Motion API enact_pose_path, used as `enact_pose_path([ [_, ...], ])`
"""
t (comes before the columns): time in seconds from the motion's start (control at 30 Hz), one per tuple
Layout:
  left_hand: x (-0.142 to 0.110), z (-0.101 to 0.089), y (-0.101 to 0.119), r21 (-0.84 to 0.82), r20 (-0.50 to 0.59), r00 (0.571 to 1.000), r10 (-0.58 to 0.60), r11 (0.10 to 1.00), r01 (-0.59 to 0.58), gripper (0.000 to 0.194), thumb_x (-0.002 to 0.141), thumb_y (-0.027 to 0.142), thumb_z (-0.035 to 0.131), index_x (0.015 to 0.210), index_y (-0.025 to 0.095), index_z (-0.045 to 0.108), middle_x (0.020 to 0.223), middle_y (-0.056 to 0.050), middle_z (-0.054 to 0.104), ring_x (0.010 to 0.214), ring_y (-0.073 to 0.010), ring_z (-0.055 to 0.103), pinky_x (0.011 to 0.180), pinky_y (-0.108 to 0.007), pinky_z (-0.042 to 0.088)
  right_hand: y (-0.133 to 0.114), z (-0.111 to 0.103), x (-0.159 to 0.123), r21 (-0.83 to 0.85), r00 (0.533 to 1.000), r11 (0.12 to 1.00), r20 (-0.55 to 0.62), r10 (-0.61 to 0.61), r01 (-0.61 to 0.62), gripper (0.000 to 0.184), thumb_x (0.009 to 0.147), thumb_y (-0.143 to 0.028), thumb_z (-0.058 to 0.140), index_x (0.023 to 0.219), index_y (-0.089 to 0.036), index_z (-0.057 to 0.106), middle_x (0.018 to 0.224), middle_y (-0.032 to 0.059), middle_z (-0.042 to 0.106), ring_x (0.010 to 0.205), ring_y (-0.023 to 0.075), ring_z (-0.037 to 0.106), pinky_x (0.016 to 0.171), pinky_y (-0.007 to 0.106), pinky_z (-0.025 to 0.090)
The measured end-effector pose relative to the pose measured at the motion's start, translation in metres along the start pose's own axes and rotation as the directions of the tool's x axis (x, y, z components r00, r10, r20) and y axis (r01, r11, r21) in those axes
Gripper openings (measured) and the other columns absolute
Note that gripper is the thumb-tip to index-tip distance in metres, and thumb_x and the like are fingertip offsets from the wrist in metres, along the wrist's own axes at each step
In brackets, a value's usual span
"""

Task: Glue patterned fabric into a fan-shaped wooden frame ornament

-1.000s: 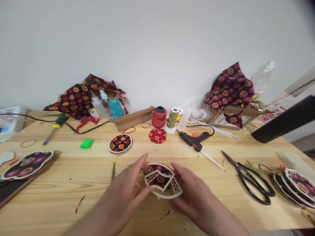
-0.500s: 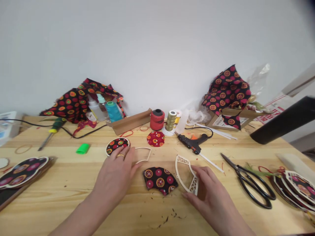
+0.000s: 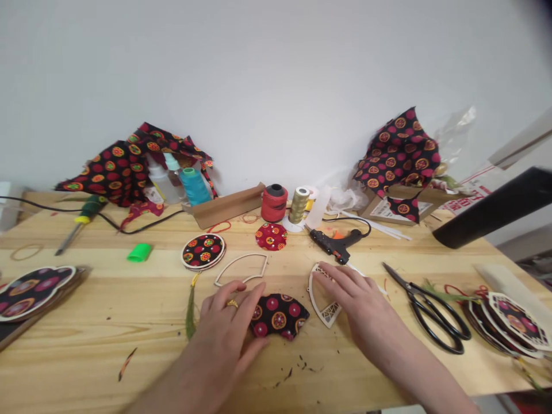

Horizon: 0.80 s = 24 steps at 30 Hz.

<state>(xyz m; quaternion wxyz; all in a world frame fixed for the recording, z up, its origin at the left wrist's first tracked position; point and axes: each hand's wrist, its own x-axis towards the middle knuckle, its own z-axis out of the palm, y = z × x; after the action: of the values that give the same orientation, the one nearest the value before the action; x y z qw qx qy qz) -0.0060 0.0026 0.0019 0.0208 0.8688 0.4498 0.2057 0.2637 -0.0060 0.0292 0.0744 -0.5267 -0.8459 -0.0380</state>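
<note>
My left hand (image 3: 230, 330) is at the left end of the fan-shaped padded fabric piece (image 3: 279, 318), black with round red and orange motifs and bead-like dots. Its fingers are apart, thumb and forefinger on either side of that end; whether they touch it is unclear. My right hand (image 3: 360, 299) lies with fingers stretched over the lattice-ended wooden fan frame (image 3: 319, 307), covering its right part. A thin plain fan-shaped wooden frame (image 3: 241, 257) rests just beyond my left hand. Farther left is a round framed fabric ornament (image 3: 203, 251) with a green tassel (image 3: 190, 310).
Behind the frames stand thread spools (image 3: 274, 203) and a black glue gun (image 3: 335, 244). Black-handled scissors (image 3: 435, 316) and stacked ornaments (image 3: 513, 322) are at right. A screwdriver (image 3: 80, 224), a green cap (image 3: 140, 252) and a cloud-shaped ornament (image 3: 41, 292) are at left.
My left hand has moved from the plain frame toward me and right to the fabric piece. My right hand has shifted from the lattice frame's right edge to over its top.
</note>
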Motion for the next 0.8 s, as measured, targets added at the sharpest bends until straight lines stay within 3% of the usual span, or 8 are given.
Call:
enact_pose_path([
  [0.07,-0.008,0.0,-0.001,0.0,-0.026,1.0,-0.012,1.0,0.012,0.059,0.082,0.023,0.058,0.137,0.018,0.036,0.114,-0.014,0.063,0.113,-0.0308,0.049,0.089,-0.047,0.045,0.005,-0.003,0.009,-0.036,0.986,0.991,0.109,-0.128,0.133,0.082,0.063,0.011,0.036,0.136,-0.026,0.047,0.147,0.0023,0.044,0.127,0.0302,0.047,0.087,0.047,0.051],
  [0.17,-0.022,0.001,-0.003,-0.032,-0.02,0.998,-0.06,0.998,0.06,0.061,0.085,0.026,0.057,0.14,0.022,0.032,0.119,-0.013,0.059,0.117,-0.0298,0.047,0.093,-0.047,0.044,0.007,-0.008,0.019,-0.078,0.955,0.967,0.191,-0.225,0.244,0.075,0.069,0.009,0.039,0.135,-0.026,0.049,0.145,0.0008,0.046,0.128,0.0311,0.047,0.087,0.048,0.05],
  [0.33,-0.038,0.005,-0.007,-0.107,-0.003,0.99,-0.141,0.984,0.14,0.068,0.084,0.027,0.059,0.144,0.025,0.026,0.119,-0.011,0.06,0.123,-0.0312,0.041,0.096,-0.049,0.042,0.009,-0.015,0.023,-0.139,0.95,0.947,0.162,-0.266,0.289,0.052,0.081,0.0,0.047,0.128,-0.02,0.055,0.131,0.0055,0.06,0.121,0.0288,0.054,0.088,0.046,0.05],
  [0.5,-0.042,0.007,-0.005,-0.145,-0.024,0.988,-0.152,0.979,0.147,0.069,0.086,0.025,0.057,0.146,0.026,0.022,0.119,-0.009,0.063,0.123,-0.0301,0.043,0.098,-0.049,0.041,0.017,-0.015,0.012,-0.187,0.947,0.929,0.085,-0.309,0.319,0.051,0.081,0.001,0.043,0.13,-0.01,0.051,0.128,0.0128,0.062,0.118,0.0297,0.056,0.089,0.047,0.05],
  [0.63,-0.036,0.005,-0.002,-0.155,-0.055,0.986,-0.158,0.977,0.148,0.071,0.086,0.023,0.057,0.146,0.026,0.019,0.117,-0.009,0.065,0.121,-0.0302,0.047,0.097,-0.05,0.044,0.023,-0.017,-0.003,-0.107,0.975,0.969,0.044,-0.218,0.222,0.049,0.083,-0.011,0.047,0.132,-0.008,0.047,0.125,0.0179,0.061,0.114,0.0301,0.059,0.091,0.048,0.051],
  [0.8,-0.024,0.001,0.005,-0.241,-0.075,0.975,-0.21,0.952,0.187,0.069,0.085,0.023,0.056,0.145,0.028,0.02,0.119,-0.008,0.065,0.112,-0.0269,0.059,0.091,-0.046,0.052,0.0,-0.022,-0.016,0.228,1.0,0.973,0.02,0.021,-0.025,0.064,0.085,-0.027,0.052,0.143,-0.013,0.03,0.129,0.0171,0.058,0.116,0.0264,0.058,0.093,0.043,0.053],
])
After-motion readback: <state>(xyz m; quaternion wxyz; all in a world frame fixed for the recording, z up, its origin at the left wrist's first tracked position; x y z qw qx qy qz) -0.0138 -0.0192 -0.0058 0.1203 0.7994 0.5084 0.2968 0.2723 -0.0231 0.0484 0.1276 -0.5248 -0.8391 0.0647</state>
